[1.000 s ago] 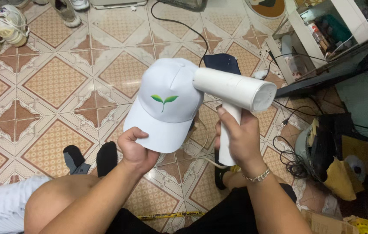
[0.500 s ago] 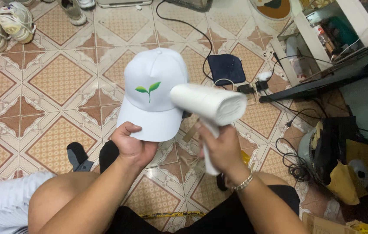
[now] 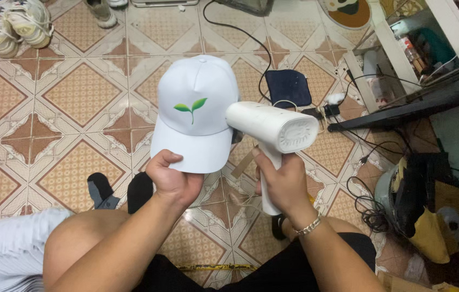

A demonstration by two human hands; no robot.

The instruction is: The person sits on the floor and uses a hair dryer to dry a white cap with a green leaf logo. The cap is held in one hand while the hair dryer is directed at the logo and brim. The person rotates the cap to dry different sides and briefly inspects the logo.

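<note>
My left hand [image 3: 171,178] grips the brim of a white cap [image 3: 197,108] with a green sprout emblem on its front, holding it up above the tiled floor. My right hand [image 3: 283,181] is wrapped around the handle of a white handheld steamer [image 3: 272,127]. The steamer's head lies sideways, its front end right beside the cap's right side and its ribbed rear end facing the camera. A bracelet sits on my right wrist.
Tiled floor [image 3: 72,97] below. A dark blue pad [image 3: 288,87] and a power strip with black cables [image 3: 329,111] lie behind the steamer. Sneakers [image 3: 15,24] at top left, a dark shelf edge [image 3: 408,108] and a bag [image 3: 435,211] at right, white fabric [image 3: 7,249] at lower left.
The cap has turned from tilted to nearly straight and shifted left in view. The steamer has swung so its rear end faces the camera, its front beside the cap's right side.
</note>
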